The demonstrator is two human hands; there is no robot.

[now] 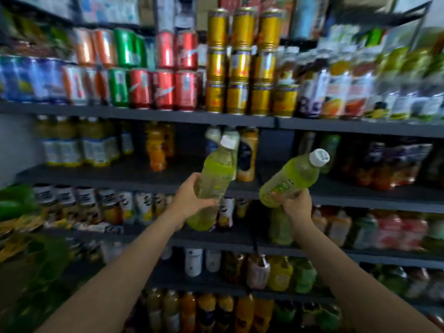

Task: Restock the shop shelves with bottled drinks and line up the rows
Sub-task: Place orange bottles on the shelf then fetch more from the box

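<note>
Two green bottles, each with a white cap, held up in front of dark shop shelves. The left bottle (215, 179) tilts with its cap up and to the right; the left hand (192, 200) grips its lower half, fingers curled round the body. The right bottle (292, 177) tilts further right, cap (319, 157) toward the upper right; the right hand (296, 204) grips its base end, fingers wrapped round the label. The two bottles are apart, both raised level with the second shelf (134, 174), in front of a partly bare stretch of it. Just behind the left bottle stand an orange-and-black bottle (247, 156) and pale-capped bottles, blurred. Further left on that shelf are yellow bottle packs (79, 143) and an orange bottle (156, 147). On the top shelf (168, 115) sit red cans (165, 88), green cans (119, 86) and stacked gold cans (240, 61), with juice bottles (348, 92) to the right. Lower shelves hold mixed bottles, blurred.
</note>
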